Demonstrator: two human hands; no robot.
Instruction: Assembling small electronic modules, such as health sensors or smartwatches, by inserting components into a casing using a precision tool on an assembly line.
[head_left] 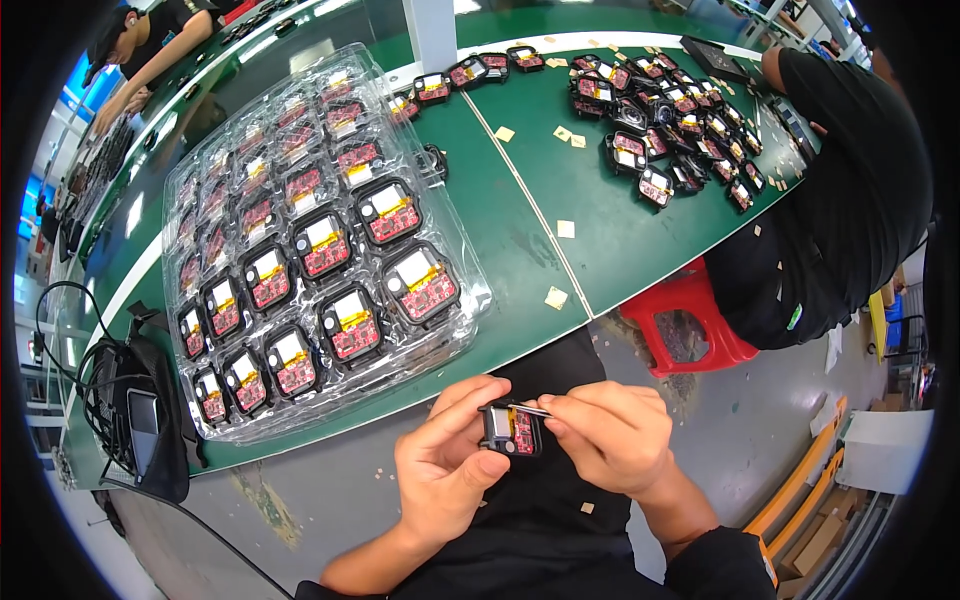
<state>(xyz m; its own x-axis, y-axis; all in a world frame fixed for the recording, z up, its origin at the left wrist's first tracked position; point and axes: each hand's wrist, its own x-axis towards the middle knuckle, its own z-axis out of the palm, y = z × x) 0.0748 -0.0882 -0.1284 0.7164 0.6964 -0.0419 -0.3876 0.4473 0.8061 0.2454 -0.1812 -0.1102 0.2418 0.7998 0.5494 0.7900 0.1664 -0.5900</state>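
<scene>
Above my lap, my left hand grips a small black device housing between thumb and fingers. A red circuit board and a pale rectangular part, probably a battery, show inside its open face. My right hand pinches metal tweezers, whose tips reach to the upper edge of the housing. Exactly what the tips touch is too small to tell. On the green table ahead, a clear plastic tray carries rows of similar black housings with red boards, white parts and yellow tape.
A heap of similar housings lies at the table's far right, beside a seated person in black. Yellowish paper squares are scattered about. There is a red stool at right and a black bag with cables at left.
</scene>
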